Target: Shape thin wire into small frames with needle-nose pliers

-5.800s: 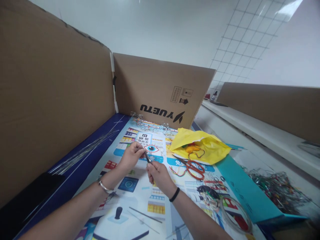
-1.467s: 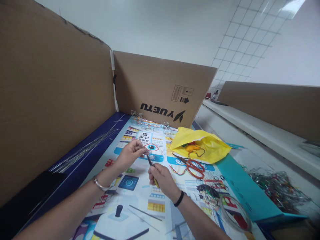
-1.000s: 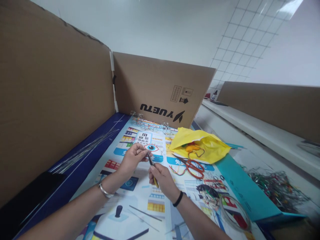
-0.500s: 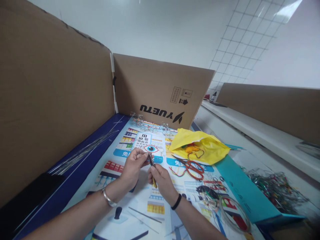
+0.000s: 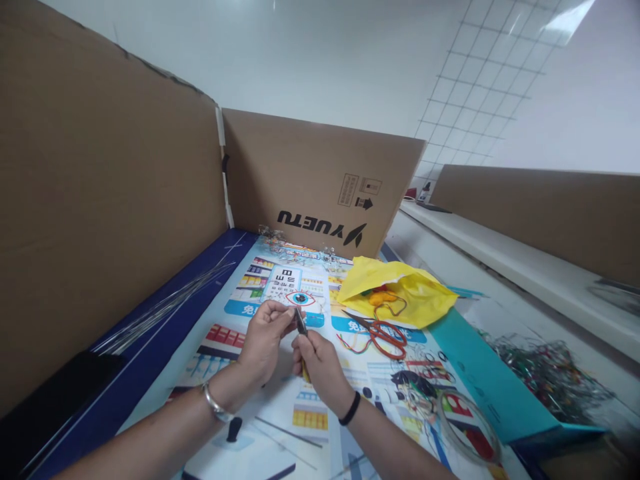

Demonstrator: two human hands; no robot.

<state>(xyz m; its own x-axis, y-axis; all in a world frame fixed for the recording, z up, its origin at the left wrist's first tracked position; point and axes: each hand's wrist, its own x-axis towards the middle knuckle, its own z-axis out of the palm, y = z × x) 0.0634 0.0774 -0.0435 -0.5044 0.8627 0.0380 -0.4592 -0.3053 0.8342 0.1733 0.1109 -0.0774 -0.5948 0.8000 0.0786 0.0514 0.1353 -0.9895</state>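
My right hand (image 5: 320,367) is closed around the yellow handles of a pair of pliers (image 5: 301,323), whose dark jaws point up and to the left. Those jaws reach the fingertips of my left hand (image 5: 267,337), which are pinched together. What the left fingers hold is too small to make out, and the pliers' tip is partly hidden by them. Just right of the hands lie orange-handled scissors (image 5: 387,337), their blades partly open. Behind the scissors is a yellow bag (image 5: 420,293) with coloured thread (image 5: 384,300) at its mouth.
Thin metal wires (image 5: 165,305) lie along the left side. Cardboard panels (image 5: 320,173) stand at the back and left. A wire coil (image 5: 493,440) rests at front right, near a tangled heap of wire pieces (image 5: 555,380). Small wire pieces (image 5: 273,237) sit by the back panel.
The view has shifted slightly. The pliers have turned a little in my right hand, and their handles are more covered by its fingers. Both hands stay together in the same place.
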